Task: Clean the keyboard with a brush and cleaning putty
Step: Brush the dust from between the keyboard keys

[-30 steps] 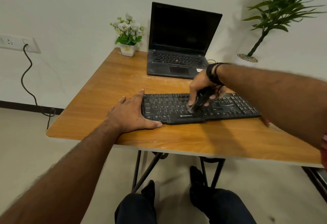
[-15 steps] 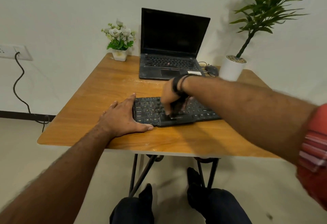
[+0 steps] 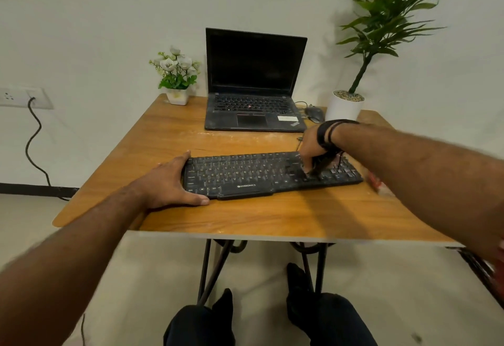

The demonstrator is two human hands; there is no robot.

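The keyboard (image 3: 270, 175) lies flat across the middle of the frame on the table (image 3: 245, 217), and the left hand (image 3: 169, 184) presses on its left end with fingers spread and straight, thumb along the near edge, seemingly to stop it sliding under the strokes. At centre right the right hand (image 3: 313, 150) curls its fingers round a dark brush (image 3: 319, 167), angled down so the bristles reach between the right-side keys; no putty is visible, so the brushing step seems under way
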